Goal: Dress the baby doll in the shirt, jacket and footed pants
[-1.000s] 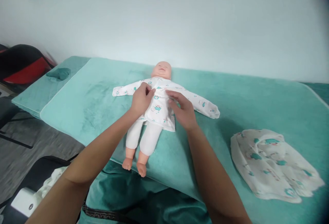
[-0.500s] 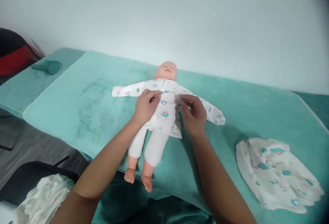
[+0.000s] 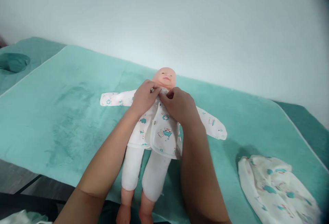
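Note:
A baby doll [image 3: 166,77] lies on its back with its legs toward me. It wears a white printed jacket [image 3: 164,133] with snap buttons down the front, its sleeves spread out to both sides. My left hand [image 3: 146,97] pinches the jacket's edge at the collar, just under the doll's chin. Right beside it, my right hand [image 3: 180,104] has its thumb and fingers closed on the other front edge of the jacket. Below the hands the front edges lie close together, with snaps showing. The fingertips partly hide the collar.
The doll rests on a green padded bed [image 3: 77,131] that has a face hole [image 3: 14,62] at its left end. A folded white printed garment [image 3: 277,189] lies at the right. Behind the bed rises a pale wall [image 3: 164,18]. Some white cloth [image 3: 23,217] shows at bottom left.
Both hands have moved up from the doll's chest to the collar and come together there. The jacket front lies flatter, showing its snaps. My view has moved closer to the doll.

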Tool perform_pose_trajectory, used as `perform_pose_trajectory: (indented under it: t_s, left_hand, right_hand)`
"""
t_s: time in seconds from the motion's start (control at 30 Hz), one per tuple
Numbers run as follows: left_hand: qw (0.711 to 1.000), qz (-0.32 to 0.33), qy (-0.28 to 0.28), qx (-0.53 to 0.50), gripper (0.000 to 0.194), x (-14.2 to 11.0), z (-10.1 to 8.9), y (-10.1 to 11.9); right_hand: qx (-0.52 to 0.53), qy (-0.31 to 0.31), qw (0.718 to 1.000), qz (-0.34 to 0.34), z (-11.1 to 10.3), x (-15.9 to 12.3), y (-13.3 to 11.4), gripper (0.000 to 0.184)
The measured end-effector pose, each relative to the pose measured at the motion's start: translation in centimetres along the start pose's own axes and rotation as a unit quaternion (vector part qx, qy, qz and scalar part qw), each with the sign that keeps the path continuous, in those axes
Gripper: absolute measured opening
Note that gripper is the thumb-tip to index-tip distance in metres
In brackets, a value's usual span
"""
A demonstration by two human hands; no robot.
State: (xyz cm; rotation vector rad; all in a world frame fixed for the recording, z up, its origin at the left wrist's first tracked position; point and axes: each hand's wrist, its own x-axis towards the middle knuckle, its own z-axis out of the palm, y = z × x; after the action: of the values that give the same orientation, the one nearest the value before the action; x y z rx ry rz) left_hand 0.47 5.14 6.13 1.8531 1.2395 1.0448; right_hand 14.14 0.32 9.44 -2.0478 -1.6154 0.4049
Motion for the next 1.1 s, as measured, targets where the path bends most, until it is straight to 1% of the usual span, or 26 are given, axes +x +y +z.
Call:
perform_pose_trajectory:
  t_s: [0.1,0.23,0.33,0.43,0.53,0.63,0.73,0.83,0.9,1.0,1.1]
  left_hand:
    - [1.000,0.004,-0.001,-0.024,0.013,-0.1,-0.2,-0.6]
    - [0.998,0.012,0.019,-0.064,0.011,-0.3,0.0,-1.1]
    - [0.996,0.014,0.033,-0.087,0.010,-0.6,0.1,-1.3]
    - [0.993,0.007,0.063,-0.103,0.010,-0.8,0.1,-1.5]
    - [0.986,0.009,0.121,-0.118,0.011,-1.3,-0.1,-2.0]
    - [0.981,0.004,0.167,-0.096,0.013,-2.7,-0.4,-3.0]
    - [0.983,-0.019,0.177,-0.054,0.018,-5.2,-1.0,-4.1]
    - [0.989,-0.055,0.135,-0.020,0.025,-8.4,-2.0,-4.7]
    - [0.993,-0.062,0.099,-0.007,0.031,-10.5,-2.6,-4.6]
    - [0.995,-0.066,0.069,0.000,0.037,-13.5,-3.4,-3.9]
    - [0.995,-0.092,0.044,0.004,0.045,-16.2,-3.8,-3.1]
  right_hand:
    - [0.041,0.010,0.999,-0.025,0.2,-0.2,0.4,0.036]
    - [0.048,0.028,0.998,-0.040,0.7,0.4,1.0,0.016]
    - [0.072,0.043,0.995,-0.054,1.3,0.9,1.5,0.010]
    - [0.152,0.079,0.982,-0.080,2.0,1.1,2.0,0.009]
    - [0.247,0.119,0.957,-0.094,2.4,1.2,2.4,0.008]
    - [0.291,0.133,0.943,-0.094,2.7,1.2,2.7,0.007]
    - [0.322,0.130,0.932,-0.104,2.9,0.6,3.0,0.011]
    - [0.360,0.126,0.917,-0.118,3.4,-1.2,3.7,0.018]
    - [0.387,0.125,0.906,-0.116,3.8,-3.3,4.5,0.025]
    - [0.414,0.117,0.899,-0.085,4.6,-7.4,6.2,0.040]
    - [0.426,0.105,0.898,-0.037,5.2,-11.8,8.1,0.048]
